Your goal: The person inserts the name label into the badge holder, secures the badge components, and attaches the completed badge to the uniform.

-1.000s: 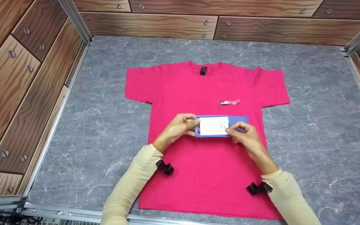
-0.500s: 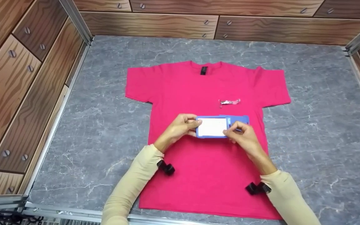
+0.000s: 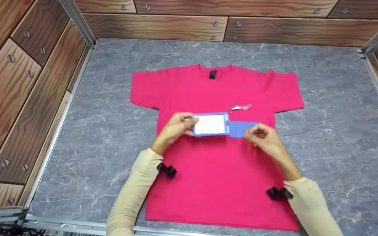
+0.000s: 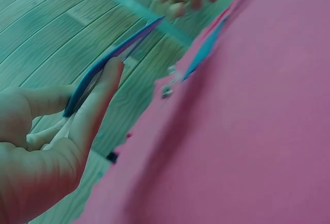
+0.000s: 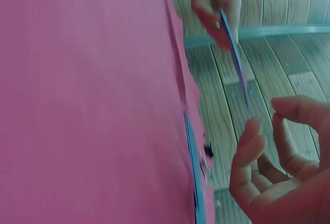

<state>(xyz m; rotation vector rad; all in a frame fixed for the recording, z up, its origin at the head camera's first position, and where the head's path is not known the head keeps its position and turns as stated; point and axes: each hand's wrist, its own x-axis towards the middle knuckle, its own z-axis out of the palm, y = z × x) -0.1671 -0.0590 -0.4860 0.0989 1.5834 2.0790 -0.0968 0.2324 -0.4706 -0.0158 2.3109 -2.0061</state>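
Observation:
My left hand (image 3: 175,128) grips the left end of a blue badge holder (image 3: 227,125), thumb on its front. A white card (image 3: 209,125) fills the holder's window. In the left wrist view the badge holder (image 4: 95,74) is seen edge-on, raised above the shirt. My right hand (image 3: 265,139) is to the right, its fingers loosely bent with nothing between thumb and fingertips in the right wrist view. Beneath it a flat blue rectangular piece (image 3: 238,129) lies on a pink T-shirt (image 3: 208,183); in the head view the fingertips overlap it.
A metal badge clip with a clear strap (image 3: 240,107) lies on the shirt's chest. The shirt is spread flat on a grey marbled tabletop (image 3: 340,131). Wood-patterned panels (image 3: 159,28) and metal rails enclose the table, with dark cables (image 3: 5,227) at the lower left corner.
The white card has slid fully into the holder and the right hand has let go of it. The left hand has moved the holder left and up, uncovering the blue piece; the right hand has shifted right.

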